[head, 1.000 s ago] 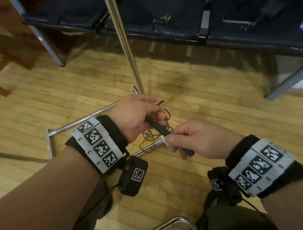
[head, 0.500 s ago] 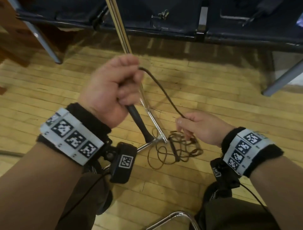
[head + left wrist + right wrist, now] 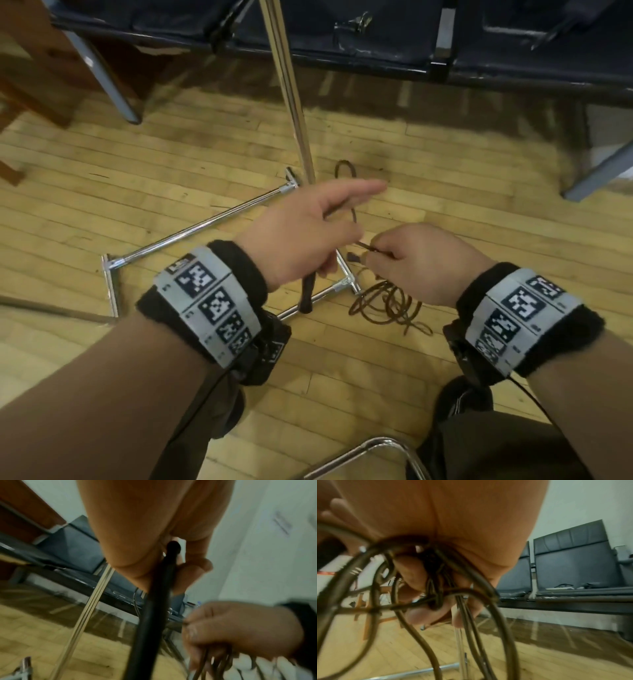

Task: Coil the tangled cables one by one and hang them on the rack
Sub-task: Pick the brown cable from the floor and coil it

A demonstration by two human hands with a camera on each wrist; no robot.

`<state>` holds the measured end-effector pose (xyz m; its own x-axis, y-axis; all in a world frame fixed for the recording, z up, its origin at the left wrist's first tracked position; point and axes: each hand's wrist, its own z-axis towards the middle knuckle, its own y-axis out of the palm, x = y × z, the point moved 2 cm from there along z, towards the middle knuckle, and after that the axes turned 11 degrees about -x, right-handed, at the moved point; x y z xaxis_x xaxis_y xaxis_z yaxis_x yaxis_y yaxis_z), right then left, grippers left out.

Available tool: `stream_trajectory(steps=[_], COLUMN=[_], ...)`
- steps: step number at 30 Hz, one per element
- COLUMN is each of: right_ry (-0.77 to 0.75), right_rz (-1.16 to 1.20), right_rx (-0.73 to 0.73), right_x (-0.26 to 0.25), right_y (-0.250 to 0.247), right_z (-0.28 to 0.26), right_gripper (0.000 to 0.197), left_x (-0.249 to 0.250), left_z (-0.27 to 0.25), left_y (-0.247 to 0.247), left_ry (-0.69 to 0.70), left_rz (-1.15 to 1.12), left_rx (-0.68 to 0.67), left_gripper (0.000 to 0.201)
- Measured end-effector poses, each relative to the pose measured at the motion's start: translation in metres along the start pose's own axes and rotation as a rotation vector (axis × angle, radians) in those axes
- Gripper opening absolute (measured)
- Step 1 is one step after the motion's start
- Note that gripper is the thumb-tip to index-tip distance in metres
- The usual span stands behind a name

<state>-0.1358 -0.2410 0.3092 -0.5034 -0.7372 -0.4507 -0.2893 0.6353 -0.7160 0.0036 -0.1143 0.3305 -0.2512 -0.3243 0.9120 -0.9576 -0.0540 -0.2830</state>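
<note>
cable plug [image 3: 306, 294] hanging downward, near-vertical

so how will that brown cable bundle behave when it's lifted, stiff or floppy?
Likely floppy: the brown cable sags in loose uneven loops below the right hand. Probably light, since a few fingers carry it. Loops cross, so it may snag.

Pale wooden plank floor [image 3: 144, 178] with a soft sheen. On it, a rack [image 3: 205, 228] of shiny chrome metal tubes. Beside the rack, thin matt brown cable [image 3: 387, 305], rubbery-looking. Behind the rack, seats [image 3: 376, 41] in dark, slightly glossy leather-like padding.
</note>
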Motion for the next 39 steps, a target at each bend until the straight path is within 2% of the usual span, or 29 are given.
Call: stream_trajectory(steps=[2, 4, 6, 10, 12, 15, 17, 21, 23, 24, 26, 28, 29, 30, 31, 33, 34, 36, 39], right_ry=[-0.069, -0.117, -0.156, -0.119, -0.095, -0.036, 0.054, 0.281, 0.388, 0.393, 0.244, 0.030, -0.068, -0.149, -0.197, -0.200, -0.166, -0.071, 0.102], right_rz=[-0.042, -0.012, 0.096, 0.114, 0.139, 0.105, 0.065, -0.105, -0.242, -0.273, -0.189, 0.098, 0.285, 0.452, 0.566, 0.651, 0.648, 0.544, 0.297], right_rx=[0.045, 0.091, 0.131, 0.130, 0.130, 0.093, 0.005, -0.223, -0.325, -0.320, -0.224, -0.104, -0.043, 0.004, 0.035, 0.078, 0.086, 0.073, -0.038], right_x=[-0.015, -0.018, -0.013, 0.001, 0.007, 0.017, 0.029, 0.051, 0.060, 0.062, 0.051, 0.026, 0.015, 0.007, 0.001, -0.003, -0.001, 0.011, 0.037], right_y=[-0.005, -0.009, -0.011, -0.005, -0.002, 0.001, 0.008, 0.020, 0.023, 0.022, 0.015, 0.005, 0.003, 0.003, 0.004, 0.007, 0.008, 0.011, 0.018], right_z=[-0.004, -0.008, -0.013, -0.011, -0.006, 0.003, 0.010, 0.015, 0.014, 0.013, 0.010, 0.006, 0.005, 0.005, 0.005, 0.005, 0.006, 0.009, 0.012], right_gripper=[0.027, 0.023, 0.023, 0.021, 0.018, 0.013, 0.022, 0.026, 0.048, 0.064, 0.087, 0.088, 0.076, 0.055, 0.035, 0.011, 0.008, 0.020, 0.033], left_x=[0.003, 0.006, 0.007, 0.004, 0.001, 0.000, 0.002, 0.009, 0.009, 0.009, 0.010, 0.012, 0.015, 0.017, 0.019, 0.022, 0.023, 0.023, 0.018], left_z=[-0.001, -0.002, -0.003, -0.004, -0.004, -0.004, -0.003, -0.005, -0.004, -0.003, 0.000, 0.001, 0.001, 0.001, 0.001, 0.000, 0.000, -0.002, -0.009], left_y=[0.010, 0.010, 0.004, -0.008, -0.012, -0.022, -0.032, -0.049, -0.052, -0.050, -0.038, -0.019, -0.010, -0.004, -0.001, -0.005, -0.010, -0.025, -0.052], left_ry=[-0.052, -0.110, -0.137, -0.105, -0.068, -0.061, -0.003, 0.197, 0.204, 0.172, 0.048, -0.018, -0.016, -0.009, -0.002, 0.007, 0.014, 0.055, 0.154], left_rz=[0.214, 0.303, 0.357, 0.466, 0.355, 0.001, -0.280, -0.536, -0.566, -0.548, -0.440, -0.274, -0.231, -0.213, -0.203, -0.214, -0.262, -0.409, -0.599], left_rx=[-0.140, -0.161, -0.112, 0.048, 0.131, 0.232, 0.279, 0.317, 0.356, 0.356, 0.273, 0.096, 0.018, -0.021, -0.014, 0.083, 0.144, 0.299, 0.505], left_gripper=[0.047, 0.028, 0.011, 0.021, 0.021, 0.022, 0.024, 0.027, 0.029, 0.028, 0.025, 0.022, 0.021, 0.021, 0.020, 0.021, 0.022, 0.024, 0.021])
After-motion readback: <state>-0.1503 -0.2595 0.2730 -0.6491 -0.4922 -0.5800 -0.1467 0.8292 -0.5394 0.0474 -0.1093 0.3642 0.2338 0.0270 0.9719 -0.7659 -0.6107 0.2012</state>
